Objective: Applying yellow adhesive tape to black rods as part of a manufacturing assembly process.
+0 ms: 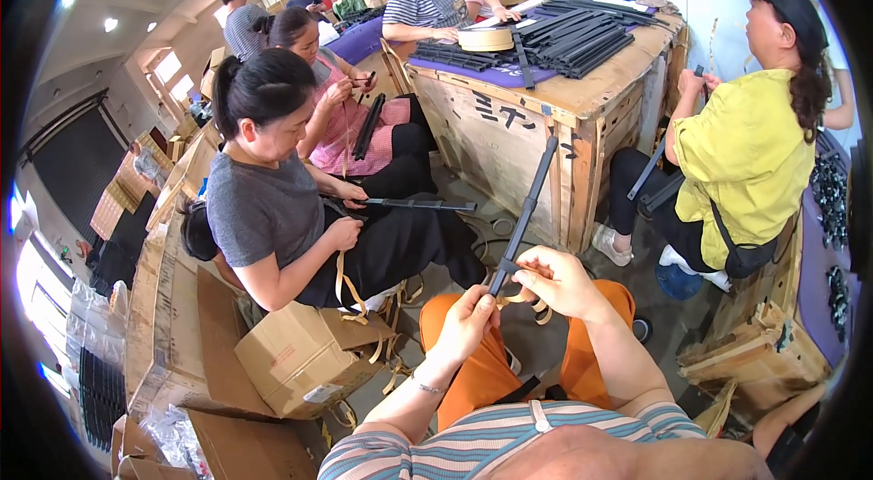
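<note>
A long, thin black bar (529, 198) slants up and away from me, with wider collars along its length. My left hand (468, 324) is closed around its near end. Just to the right, my right hand (562, 284) pinches at a black collar close to that end, thumb on top. A tan strip (516, 299) runs from my left fingers beneath the right hand, and a loop of it hangs below. My fingers partly hide where strip and bar meet.
Close on my left, a person holds a similar bar (418, 204) beside an open cardboard box (305, 357). Ahead stands a wooden crate table (491, 130) carrying many black bars (582, 39) and a tape roll (486, 40). Someone in yellow (746, 162) sits to the right. Tan strips litter the floor.
</note>
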The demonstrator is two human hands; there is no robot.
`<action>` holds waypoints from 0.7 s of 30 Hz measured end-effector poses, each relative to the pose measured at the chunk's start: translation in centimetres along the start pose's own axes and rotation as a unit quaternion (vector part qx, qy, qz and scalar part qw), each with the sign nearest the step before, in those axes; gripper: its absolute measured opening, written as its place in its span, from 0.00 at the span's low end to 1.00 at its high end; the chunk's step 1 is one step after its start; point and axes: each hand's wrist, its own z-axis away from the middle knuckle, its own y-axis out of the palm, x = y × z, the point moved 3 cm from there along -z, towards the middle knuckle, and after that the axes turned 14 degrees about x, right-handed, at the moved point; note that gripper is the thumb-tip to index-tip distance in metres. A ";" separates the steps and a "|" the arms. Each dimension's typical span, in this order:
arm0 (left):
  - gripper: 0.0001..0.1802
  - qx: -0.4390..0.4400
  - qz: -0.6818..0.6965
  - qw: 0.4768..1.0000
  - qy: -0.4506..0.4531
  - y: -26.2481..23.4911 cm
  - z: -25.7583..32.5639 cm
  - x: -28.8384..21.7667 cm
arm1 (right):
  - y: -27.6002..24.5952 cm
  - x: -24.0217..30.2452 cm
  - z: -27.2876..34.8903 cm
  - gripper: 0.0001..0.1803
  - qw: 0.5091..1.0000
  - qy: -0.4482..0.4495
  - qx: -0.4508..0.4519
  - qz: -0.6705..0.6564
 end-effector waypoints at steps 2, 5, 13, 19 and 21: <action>0.10 -0.007 -0.005 1.000 0.017 0.1 0.1 0.0 | 0.1 0.1 0.0 0.06 1.000 0.002 0.011 0.012; 0.10 -0.017 -0.023 1.000 0.003 0.0 0.2 -0.1 | -0.1 0.0 -0.2 0.06 0.999 0.001 0.010 0.050; 0.09 -0.014 -0.055 0.998 0.012 -0.5 0.1 -0.2 | -0.4 0.4 -0.6 0.07 0.998 -0.020 0.010 0.057; 0.09 -0.011 -0.033 0.999 0.010 -0.3 0.2 -0.3 | -0.4 0.2 -0.8 0.08 0.999 0.021 0.038 -0.029; 0.09 -0.012 -0.040 0.999 0.006 -0.3 0.2 -0.1 | -0.5 0.0 -0.7 0.08 0.995 0.047 0.059 -0.065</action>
